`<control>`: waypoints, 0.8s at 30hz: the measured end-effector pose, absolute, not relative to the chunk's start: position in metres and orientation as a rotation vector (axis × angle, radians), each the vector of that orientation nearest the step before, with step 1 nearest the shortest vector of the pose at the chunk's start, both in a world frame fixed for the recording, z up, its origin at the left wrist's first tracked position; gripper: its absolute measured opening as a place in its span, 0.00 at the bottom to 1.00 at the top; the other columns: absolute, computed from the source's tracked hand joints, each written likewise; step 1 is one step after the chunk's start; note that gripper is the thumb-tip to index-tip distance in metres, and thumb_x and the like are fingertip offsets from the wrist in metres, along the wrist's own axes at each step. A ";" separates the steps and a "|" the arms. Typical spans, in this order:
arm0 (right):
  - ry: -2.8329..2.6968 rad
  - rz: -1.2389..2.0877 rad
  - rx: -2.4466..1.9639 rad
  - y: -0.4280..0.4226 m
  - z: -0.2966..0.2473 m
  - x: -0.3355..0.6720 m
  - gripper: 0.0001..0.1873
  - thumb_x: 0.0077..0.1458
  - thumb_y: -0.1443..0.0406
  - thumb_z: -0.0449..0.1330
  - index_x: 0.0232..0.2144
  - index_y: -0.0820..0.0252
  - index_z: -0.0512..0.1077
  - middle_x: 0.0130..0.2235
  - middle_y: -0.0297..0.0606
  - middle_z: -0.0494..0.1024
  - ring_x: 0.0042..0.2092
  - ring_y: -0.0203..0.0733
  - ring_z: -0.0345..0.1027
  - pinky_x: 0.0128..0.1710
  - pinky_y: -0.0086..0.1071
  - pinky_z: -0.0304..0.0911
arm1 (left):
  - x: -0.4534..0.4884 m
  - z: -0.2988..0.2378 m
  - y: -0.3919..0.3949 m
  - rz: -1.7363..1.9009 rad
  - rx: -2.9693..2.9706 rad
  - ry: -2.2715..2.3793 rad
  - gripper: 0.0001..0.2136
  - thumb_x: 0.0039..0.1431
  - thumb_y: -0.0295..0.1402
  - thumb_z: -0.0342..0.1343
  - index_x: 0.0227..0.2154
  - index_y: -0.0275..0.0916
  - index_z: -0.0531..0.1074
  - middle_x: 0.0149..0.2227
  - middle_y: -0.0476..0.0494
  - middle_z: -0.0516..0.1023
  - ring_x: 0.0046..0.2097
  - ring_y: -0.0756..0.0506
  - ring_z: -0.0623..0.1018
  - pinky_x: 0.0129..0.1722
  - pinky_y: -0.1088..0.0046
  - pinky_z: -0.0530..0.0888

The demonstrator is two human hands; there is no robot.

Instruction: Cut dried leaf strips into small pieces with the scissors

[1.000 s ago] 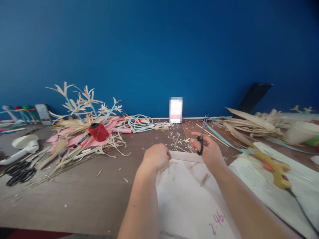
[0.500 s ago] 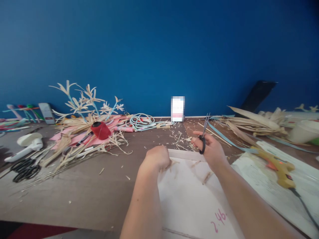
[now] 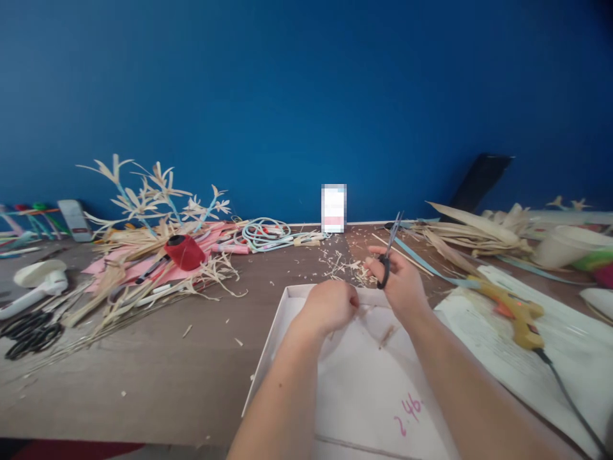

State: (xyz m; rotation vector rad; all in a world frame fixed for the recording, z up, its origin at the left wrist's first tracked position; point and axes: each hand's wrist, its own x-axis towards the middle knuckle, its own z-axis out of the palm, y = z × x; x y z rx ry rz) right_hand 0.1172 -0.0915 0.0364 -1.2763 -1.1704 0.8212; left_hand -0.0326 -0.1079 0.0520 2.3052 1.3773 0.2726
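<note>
A shallow white box [image 3: 357, 377] with pink handwriting lies in front of me. My left hand [image 3: 335, 305] reaches into its far part, fingers curled downward and pinched. Whatever they hold, if anything, is hidden. A few small brown husk pieces [image 3: 387, 337] lie on the box's floor to the right of that hand. Just beyond the far wall, my right hand [image 3: 401, 281] grips black-handled scissors [image 3: 384, 267]. The blades point up and away, and they appear nearly closed, with nothing between them.
Left are husk flowers [image 3: 143, 201], a red thread spool [image 3: 186, 253] and more black scissors [image 3: 31, 332]. Ahead are coiled pale-blue cord [image 3: 265, 234], shavings [image 3: 342, 263] and a blurred-out upright screen [image 3: 334, 209]. A yellow glue gun [image 3: 520, 313] lies on white sheets [image 3: 565, 358] at right.
My left hand has moved right along the box's far wall, uncovering its far left corner. The right hand still holds the scissors. The view has turned slightly right.
</note>
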 end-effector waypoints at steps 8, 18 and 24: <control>-1.158 0.790 -1.264 -0.090 0.034 0.120 0.22 0.43 0.57 0.61 0.41 0.60 0.70 0.27 0.38 0.76 0.30 0.40 0.69 0.29 0.32 0.63 | -0.015 0.042 -0.113 0.154 2.437 1.434 0.10 0.45 0.28 0.48 0.26 0.37 0.74 0.29 0.38 0.77 0.32 0.42 0.75 0.33 0.69 0.68; -1.151 0.789 -1.283 -0.091 0.034 0.120 0.22 0.43 0.57 0.62 0.41 0.58 0.71 0.28 0.37 0.76 0.30 0.40 0.68 0.28 0.31 0.62 | -0.029 0.043 -0.103 0.431 2.177 1.453 0.06 0.43 0.28 0.51 0.24 0.39 0.73 0.27 0.43 0.76 0.28 0.46 0.73 0.29 0.73 0.66; -1.086 0.823 -1.240 -0.088 0.031 0.122 0.24 0.40 0.58 0.64 0.43 0.57 0.70 0.29 0.35 0.74 0.29 0.38 0.66 0.27 0.29 0.59 | -0.031 0.041 -0.090 0.928 1.716 1.364 0.05 0.47 0.33 0.52 0.26 0.39 0.70 0.25 0.48 0.75 0.27 0.50 0.72 0.25 0.78 0.65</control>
